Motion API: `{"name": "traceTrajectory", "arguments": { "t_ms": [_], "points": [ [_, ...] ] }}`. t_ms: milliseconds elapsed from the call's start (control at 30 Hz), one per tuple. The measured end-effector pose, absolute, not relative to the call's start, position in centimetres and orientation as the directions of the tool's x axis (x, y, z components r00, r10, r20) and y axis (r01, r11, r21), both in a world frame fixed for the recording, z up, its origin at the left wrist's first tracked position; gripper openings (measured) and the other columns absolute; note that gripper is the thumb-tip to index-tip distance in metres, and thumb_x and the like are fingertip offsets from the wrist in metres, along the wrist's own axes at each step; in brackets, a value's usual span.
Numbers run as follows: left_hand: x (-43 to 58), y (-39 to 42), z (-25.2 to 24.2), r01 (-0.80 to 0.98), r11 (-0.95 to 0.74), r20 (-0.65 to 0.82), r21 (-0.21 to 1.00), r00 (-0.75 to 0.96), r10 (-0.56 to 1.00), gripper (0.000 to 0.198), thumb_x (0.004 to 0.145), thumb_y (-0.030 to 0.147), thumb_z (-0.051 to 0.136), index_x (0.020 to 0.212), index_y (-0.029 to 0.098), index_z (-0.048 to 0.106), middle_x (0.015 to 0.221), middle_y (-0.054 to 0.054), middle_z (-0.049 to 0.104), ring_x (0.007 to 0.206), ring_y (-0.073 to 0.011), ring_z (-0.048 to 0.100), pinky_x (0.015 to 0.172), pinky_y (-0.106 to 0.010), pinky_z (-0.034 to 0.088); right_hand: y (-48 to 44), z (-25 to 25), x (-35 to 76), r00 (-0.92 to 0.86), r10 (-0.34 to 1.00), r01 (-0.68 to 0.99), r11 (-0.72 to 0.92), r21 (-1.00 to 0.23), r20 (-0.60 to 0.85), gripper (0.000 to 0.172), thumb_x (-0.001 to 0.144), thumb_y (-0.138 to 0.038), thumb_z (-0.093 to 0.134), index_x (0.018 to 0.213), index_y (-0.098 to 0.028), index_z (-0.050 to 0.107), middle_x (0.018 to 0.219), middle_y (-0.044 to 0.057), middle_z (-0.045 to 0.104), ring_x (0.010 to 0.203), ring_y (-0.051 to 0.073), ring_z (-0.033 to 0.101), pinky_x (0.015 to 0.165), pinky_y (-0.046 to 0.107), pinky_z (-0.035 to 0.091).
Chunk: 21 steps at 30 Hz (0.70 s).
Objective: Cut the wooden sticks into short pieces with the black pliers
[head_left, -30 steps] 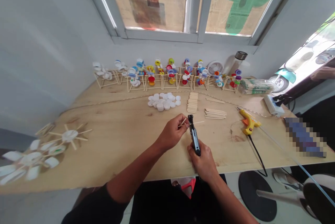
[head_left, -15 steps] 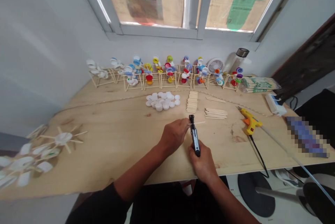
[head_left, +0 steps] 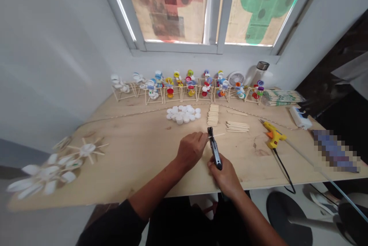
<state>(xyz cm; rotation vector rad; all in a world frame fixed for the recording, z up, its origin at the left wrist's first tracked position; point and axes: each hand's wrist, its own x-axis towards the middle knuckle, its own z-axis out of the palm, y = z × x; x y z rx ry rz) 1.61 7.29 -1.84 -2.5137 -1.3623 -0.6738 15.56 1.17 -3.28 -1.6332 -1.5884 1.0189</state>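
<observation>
Over the plywood tabletop [head_left: 129, 161], the closed left hand [head_left: 191, 150] pinches a thin pale wooden stick [head_left: 217, 135], which seems light, stiff and brittle, best held near the tip of the slim black hand tool [head_left: 214, 154] clenched in the right hand [head_left: 225, 179].

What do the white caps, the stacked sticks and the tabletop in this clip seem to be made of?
The white bottle caps look like moulded plastic, smooth with a slight sheen. The flat sticks look like bare, pale, unpainted wood. The tabletop seems to be unfinished plywood, probably: visible grain, darker knots, and a thin sheet edge at the front.
</observation>
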Motion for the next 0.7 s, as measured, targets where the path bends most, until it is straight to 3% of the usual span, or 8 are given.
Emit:
{"name": "traceTrajectory", "arguments": {
  "t_ms": [267,433,567,700],
  "points": [
    [0.8,6.0,-0.2,0.787,-0.615,0.556,-0.041,0.530,0.640,0.019,0.088,0.018,0.035,0.088,0.014,0.054,0.066,-0.003,0.052,0.059,-0.0135,0.046,0.054,-0.027,0.030,0.2,-2.0,15.3,-0.040,0.998,0.514,-0.022,-0.858,-0.049,0.011,0.074,-0.026,0.047,0.081,-0.019,0.053,0.062,-0.003,0.054,0.055,0.014,0.049,0.053,0.022,0.036],
    [0.6,5.9,-0.2,0.792,-0.602,0.547,-0.097,0.548,0.633,0.017,0.087,0.018,0.037,0.084,0.015,0.054,0.063,-0.002,0.050,0.056,-0.0132,0.045,0.053,-0.027,0.027,-0.3,-1.4,15.2,-0.046,0.994,0.520,-0.059,-0.852,-0.097,0.013,0.074,-0.026,0.048,0.083,-0.019,0.052,0.062,-0.002,0.052,0.054,0.013,0.047,0.053,0.022,0.035],
    [0.3,6.7,-1.0,0.774,-0.612,0.632,-0.162,0.557,0.539,0.014,0.086,0.018,0.040,0.083,0.015,0.053,0.060,-0.001,0.049,0.053,-0.0124,0.043,0.052,-0.027,0.027,-0.8,-1.0,15.0,-0.057,0.990,0.469,-0.089,-0.879,-0.131,0.012,0.074,-0.026,0.049,0.083,-0.018,0.052,0.061,-0.003,0.051,0.053,0.012,0.047,0.051,0.022,0.035],
    [0.3,7.0,-1.3,0.744,-0.649,0.654,-0.156,0.571,0.497,0.013,0.085,0.017,0.040,0.080,0.015,0.053,0.058,0.000,0.049,0.052,-0.0115,0.044,0.052,-0.025,0.030,-1.1,-1.2,15.0,-0.083,0.981,0.396,-0.130,-0.909,-0.176,0.012,0.075,-0.026,0.048,0.084,-0.018,0.051,0.061,-0.003,0.051,0.052,0.012,0.048,0.051,0.022,0.037]
  ]
}}
